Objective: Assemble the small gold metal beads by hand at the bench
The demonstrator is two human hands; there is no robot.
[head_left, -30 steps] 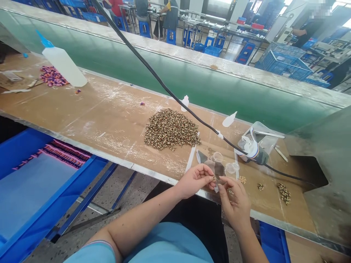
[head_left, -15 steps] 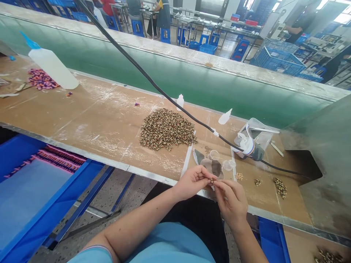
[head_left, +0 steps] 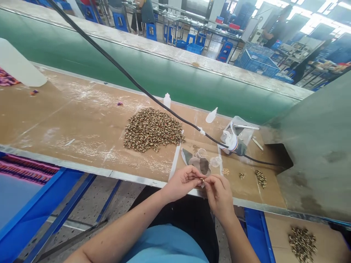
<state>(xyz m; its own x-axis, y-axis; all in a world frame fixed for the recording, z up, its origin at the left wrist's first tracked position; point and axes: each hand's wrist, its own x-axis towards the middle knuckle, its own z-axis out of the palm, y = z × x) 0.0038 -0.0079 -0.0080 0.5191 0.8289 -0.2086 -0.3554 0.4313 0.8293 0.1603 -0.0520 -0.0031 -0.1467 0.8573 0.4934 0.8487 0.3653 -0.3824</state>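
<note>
Between the fingertips of both hands is a small gold-coloured piece (head_left: pixel 202 179), too small to make out in detail. My left hand (head_left: pixel 183 182) pinches it from the left, fingers curled. Thumb and finger of my right hand (head_left: pixel 221 197) close on it from the right. Both hands are over the table's front edge, just in front of a dark patterned cloth or sheet (head_left: pixel 196 162) with clear round cups (head_left: pixel 215 162) beside it. Right of them lie a little heap of pale pieces (head_left: pixel 225 171) and small clusters of gold-and-dark pieces (head_left: pixel 260 179).
A large pile of gold-and-dark ring-like pieces (head_left: pixel 153 129) covers mid-table. Behind it stand small white bottles (head_left: pixel 167 100). A black cable (head_left: pixel 134 82) crosses overhead to a clear tray (head_left: pixel 248 133). A metal panel (head_left: pixel 315 146) borders the right; blue bins (head_left: pixel 49 204) stand below left.
The view has swung to the right, so table items appear farther left and a lower-right pile shows more. Both hands keep the small piece pinched in nearly the same place.
</note>
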